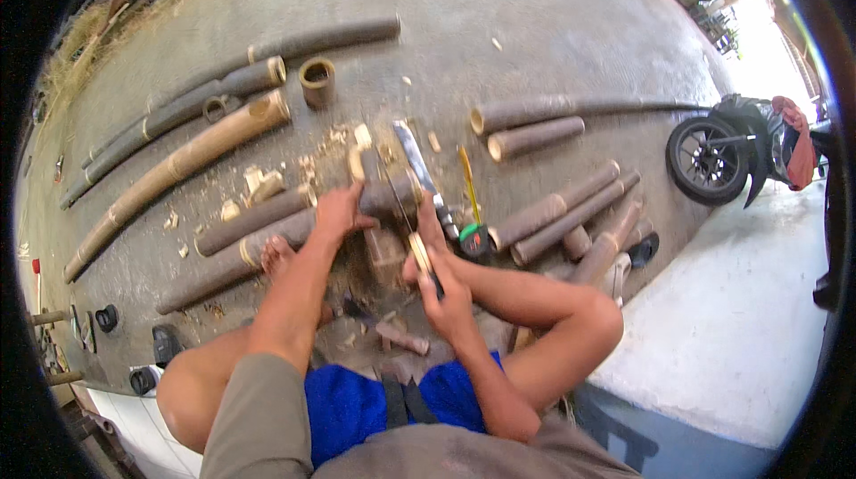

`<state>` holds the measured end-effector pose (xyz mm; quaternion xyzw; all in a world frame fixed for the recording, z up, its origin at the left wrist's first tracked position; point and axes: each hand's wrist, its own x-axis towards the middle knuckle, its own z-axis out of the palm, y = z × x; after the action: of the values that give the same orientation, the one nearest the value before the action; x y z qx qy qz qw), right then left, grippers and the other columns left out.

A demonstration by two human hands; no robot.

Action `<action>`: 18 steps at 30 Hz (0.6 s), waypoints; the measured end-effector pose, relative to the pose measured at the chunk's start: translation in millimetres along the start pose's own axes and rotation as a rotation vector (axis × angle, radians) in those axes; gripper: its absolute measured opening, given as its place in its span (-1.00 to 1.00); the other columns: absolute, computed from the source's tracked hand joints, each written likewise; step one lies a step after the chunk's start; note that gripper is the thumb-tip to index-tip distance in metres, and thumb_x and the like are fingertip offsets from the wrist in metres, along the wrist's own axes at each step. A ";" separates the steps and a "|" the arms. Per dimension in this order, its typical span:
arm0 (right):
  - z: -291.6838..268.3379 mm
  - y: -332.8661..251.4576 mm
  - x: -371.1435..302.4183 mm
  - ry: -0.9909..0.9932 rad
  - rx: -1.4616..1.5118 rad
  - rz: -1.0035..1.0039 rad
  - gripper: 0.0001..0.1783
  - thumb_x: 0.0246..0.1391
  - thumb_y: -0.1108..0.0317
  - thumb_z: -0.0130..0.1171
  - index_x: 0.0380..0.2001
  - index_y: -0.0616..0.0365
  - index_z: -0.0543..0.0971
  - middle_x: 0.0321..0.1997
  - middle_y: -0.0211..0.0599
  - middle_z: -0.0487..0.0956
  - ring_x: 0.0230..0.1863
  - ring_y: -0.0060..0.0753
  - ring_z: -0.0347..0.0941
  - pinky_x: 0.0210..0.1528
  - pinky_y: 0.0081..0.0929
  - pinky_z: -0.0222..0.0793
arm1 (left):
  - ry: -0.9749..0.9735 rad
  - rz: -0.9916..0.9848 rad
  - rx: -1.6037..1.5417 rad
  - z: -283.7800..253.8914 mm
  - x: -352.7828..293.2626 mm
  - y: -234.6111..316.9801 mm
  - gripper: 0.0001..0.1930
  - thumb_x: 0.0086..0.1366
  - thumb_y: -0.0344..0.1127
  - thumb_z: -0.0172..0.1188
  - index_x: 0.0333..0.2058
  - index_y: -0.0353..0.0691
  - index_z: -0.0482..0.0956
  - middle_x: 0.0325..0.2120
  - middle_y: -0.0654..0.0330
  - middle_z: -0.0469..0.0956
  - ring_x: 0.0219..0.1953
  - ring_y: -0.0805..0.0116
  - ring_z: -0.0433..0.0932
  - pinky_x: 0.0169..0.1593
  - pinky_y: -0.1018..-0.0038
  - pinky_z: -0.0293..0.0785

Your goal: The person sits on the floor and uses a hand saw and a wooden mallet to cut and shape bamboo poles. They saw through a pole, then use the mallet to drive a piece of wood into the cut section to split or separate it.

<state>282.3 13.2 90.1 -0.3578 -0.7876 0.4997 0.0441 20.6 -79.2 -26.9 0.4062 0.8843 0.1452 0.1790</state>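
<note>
My left hand [339, 213] presses down on a thick brown bamboo pole [227, 270], its fingers curved over the pole. In my right hand [448, 297] is a handsaw [419, 252], gripped by its pale handle. The thin dark saw blade runs up across the pole near its right end, touching or just over it; I cannot tell which. A wooden block [385, 249] lies beneath that end. One of my feet rests against the pole on the left, the other beside its right end.
Beyond the pole lie a broad metal blade [412, 154], a green tape measure [474, 238] with yellow tape out, and wood chips [263, 183]. Bamboo lengths lie left [178, 163] and right [553, 207]. A short bamboo ring [317, 82] stands farther off. A motorbike wheel [709, 160] is at right.
</note>
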 end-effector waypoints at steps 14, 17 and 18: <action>-115.0 -73.4 -81.1 0.346 0.254 -0.247 -0.46 0.27 0.27 0.11 0.21 0.41 0.50 -0.33 -0.33 0.63 -0.38 -0.45 0.57 -0.30 -0.53 0.51 | 0.015 -0.110 0.012 -4.0 -10.0 12.0 -0.02 -0.22 0.19 0.60 0.22 0.02 0.43 -0.01 0.04 0.58 0.14 -0.03 0.49 0.13 -0.06 0.36; -189.8 -83.0 -106.5 0.582 0.232 -0.257 -0.29 0.24 0.05 0.19 0.25 0.44 0.45 -0.46 -0.40 0.58 -0.48 -0.56 0.50 -0.39 -0.58 0.46 | -0.037 -0.089 -0.019 -4.6 -20.3 7.4 -0.01 -0.22 0.18 0.60 0.23 0.02 0.43 0.00 0.04 0.58 0.15 -0.03 0.49 0.13 -0.04 0.36; -215.1 -83.1 -115.3 0.612 0.253 -0.242 -0.21 0.22 -0.02 0.22 0.28 0.46 0.42 -0.53 -0.43 0.55 -0.53 -0.60 0.47 -0.43 -0.60 0.42 | -0.082 -0.101 -0.011 -3.8 -27.4 5.7 -0.01 -0.22 0.18 0.60 0.23 0.02 0.43 0.00 0.04 0.58 0.15 -0.03 0.48 0.14 -0.04 0.36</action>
<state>416.3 85.3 298.2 -0.3867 -0.7064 0.4543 0.3809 39.4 -97.1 -15.7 0.3657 0.8947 0.1241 0.2246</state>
